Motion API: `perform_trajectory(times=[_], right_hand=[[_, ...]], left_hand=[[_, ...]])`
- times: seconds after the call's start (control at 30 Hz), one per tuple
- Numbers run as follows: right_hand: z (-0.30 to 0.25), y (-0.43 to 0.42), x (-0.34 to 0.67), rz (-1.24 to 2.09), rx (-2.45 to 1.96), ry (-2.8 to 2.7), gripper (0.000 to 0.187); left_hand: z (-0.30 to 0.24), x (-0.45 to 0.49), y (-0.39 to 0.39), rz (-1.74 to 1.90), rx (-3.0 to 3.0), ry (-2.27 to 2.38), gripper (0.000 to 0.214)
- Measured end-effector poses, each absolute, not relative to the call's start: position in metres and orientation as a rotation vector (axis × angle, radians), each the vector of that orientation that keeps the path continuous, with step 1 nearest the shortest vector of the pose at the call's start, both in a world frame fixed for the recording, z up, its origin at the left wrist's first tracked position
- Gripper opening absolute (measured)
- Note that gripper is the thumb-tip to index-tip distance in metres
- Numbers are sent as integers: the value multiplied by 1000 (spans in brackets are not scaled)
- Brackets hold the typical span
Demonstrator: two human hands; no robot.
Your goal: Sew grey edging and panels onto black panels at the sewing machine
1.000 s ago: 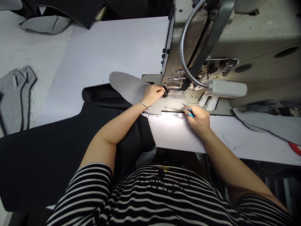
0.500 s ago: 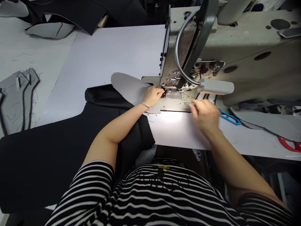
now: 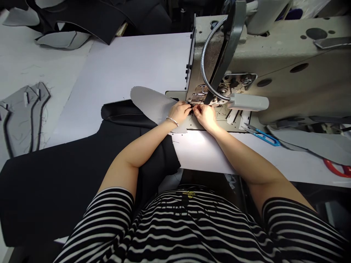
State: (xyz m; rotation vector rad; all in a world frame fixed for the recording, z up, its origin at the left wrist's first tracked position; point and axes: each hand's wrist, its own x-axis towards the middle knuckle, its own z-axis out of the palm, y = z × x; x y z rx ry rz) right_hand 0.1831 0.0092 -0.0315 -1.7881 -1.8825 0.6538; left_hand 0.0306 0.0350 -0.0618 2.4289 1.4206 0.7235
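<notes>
Both of my hands meet under the head of a sewing machine (image 3: 204, 54), close to its needle area. My left hand (image 3: 178, 112) lies over a grey oval fabric piece (image 3: 149, 101), its fingers pressed together by the presser foot. From the right, my right hand (image 3: 206, 117) pinches at the same spot, fingertips almost touching the left ones. What either set of fingertips holds is too small to make out. A large black padded piece (image 3: 68, 168) with a stitched seam spreads below the grey piece and under my left forearm.
Blue-handled thread snips (image 3: 264, 137) lie right of the machine bed, near grey fabric pieces (image 3: 318, 140) and a red handle (image 3: 336, 168). Grey piped panels (image 3: 24, 117) lie at left. Black material (image 3: 90, 16) is heaped at the back. A grey box-shaped fitting (image 3: 248, 101) juts out over the bed.
My right hand has moved left from beside the machine bed to the needle area, its fingers now pinched. The snips' blades have come into sight. My left hand stays about where it was.
</notes>
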Motion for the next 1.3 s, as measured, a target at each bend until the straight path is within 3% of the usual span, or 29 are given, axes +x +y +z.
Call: perform_trajectory(times=[0.2,0.33,0.4,0.5,0.57,0.67,0.73,0.83,1.03,1.17,1.3], right_hand=[[-24,-28,202,1196,-1074,-1669,33],[-12,-49,221,1518,-1119,-1629,30],[-4,-55,235,1300,-1378,-1836,22],[6,-58,260,717,-1917,-2066,8],[11,-60,272,421,-2169,-2097,10],[12,-63,276,148,-2207,-2162,19],[7,-65,268,60,-2076,-2277,21],[-6,-65,247,90,-1637,-2551,20],[-25,-57,199,46,-667,-2877,26],[-29,-58,176,-89,-359,-2910,36],[-41,-55,153,65,-410,-2781,39]], left_hand=[[-59,31,28,812,2402,1400,22],[-62,27,28,871,2429,1334,20],[-65,27,29,914,2444,1276,20],[-63,27,28,955,2456,1233,19],[-53,24,26,937,2471,1221,19],[-25,8,17,722,2569,1183,18],[-4,-11,8,417,2650,1114,19],[16,-39,-9,-13,2675,1058,40],[5,-47,-14,-187,2679,1077,57],[0,-41,9,-38,2662,1167,33],[3,-56,39,105,2403,1255,20]])
